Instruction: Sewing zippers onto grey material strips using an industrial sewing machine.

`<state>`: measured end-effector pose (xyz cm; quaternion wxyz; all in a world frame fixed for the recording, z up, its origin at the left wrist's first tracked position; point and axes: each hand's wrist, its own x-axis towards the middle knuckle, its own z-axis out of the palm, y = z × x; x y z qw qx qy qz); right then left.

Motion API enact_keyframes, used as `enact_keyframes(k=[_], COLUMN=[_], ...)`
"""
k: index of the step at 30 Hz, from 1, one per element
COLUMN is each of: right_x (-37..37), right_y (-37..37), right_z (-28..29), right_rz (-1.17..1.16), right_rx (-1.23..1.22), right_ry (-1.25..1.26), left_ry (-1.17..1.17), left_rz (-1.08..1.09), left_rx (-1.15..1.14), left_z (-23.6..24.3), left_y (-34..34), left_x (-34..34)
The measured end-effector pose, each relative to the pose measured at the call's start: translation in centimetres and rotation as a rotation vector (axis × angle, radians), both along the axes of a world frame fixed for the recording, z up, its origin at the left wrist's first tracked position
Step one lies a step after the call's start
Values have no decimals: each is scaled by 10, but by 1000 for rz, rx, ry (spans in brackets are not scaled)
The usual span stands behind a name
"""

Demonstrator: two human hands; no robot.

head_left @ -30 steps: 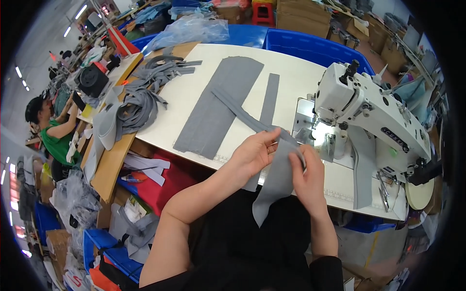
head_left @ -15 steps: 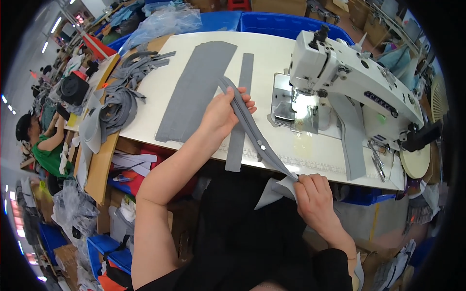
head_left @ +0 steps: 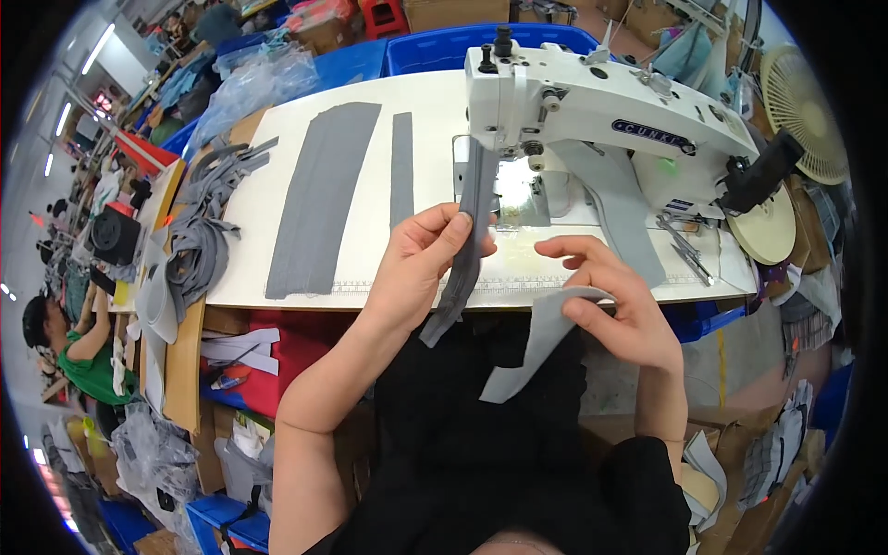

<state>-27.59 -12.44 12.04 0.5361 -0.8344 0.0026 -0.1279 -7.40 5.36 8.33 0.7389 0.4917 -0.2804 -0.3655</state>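
My left hand (head_left: 421,264) pinches a long dark grey zipper strip (head_left: 457,301) that hangs upright before the sewing machine (head_left: 694,111), its lower end past the table's front edge. My right hand (head_left: 610,310) grips a light grey curved fabric piece (head_left: 527,356) between thumb and fingers, its index finger raised; the piece hangs over my lap. On the white table (head_left: 245,282) lie a wide grey panel (head_left: 319,199) and a narrow grey strip (head_left: 400,166), left of the machine. A long pale grey piece (head_left: 624,240) lies under the machine's arm.
A heap of grey strips (head_left: 199,240) lies at the table's left edge. Metal scissors (head_left: 689,254) lie at the right. Blue bins (head_left: 481,37) stand behind the table, a fan (head_left: 800,116) at the right. A person in green (head_left: 88,370) sits at a neighbouring station.
The strip is now upright in my left hand, apart from my right hand, which has moved up with the light piece since half a second ago. The view has shifted rightward.
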Motion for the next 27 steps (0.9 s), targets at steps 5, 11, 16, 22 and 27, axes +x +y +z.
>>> enact_keyframes(k=[5, 11, 16, 22, 27], right_x=[10, 25, 20, 17, 17], right_y=[-4, 7, 0, -3, 5], right_z=[-3, -7, -5, -4, 4], right_rz=[46, -42, -202, -297, -156], right_rx=[72, 218, 168, 50, 166], right_ry=[-141, -221, -220, -107, -41], left_ry=[153, 236, -475, -63, -106], left_rz=[-217, -291, 98, -31, -82], left_rx=[-152, -157, -25, -58, 53], left_z=[8, -4, -14, -4, -18], left_y=[-1, -4, -2, 5, -2], left_x=[-14, -38, -35, -63, -56])
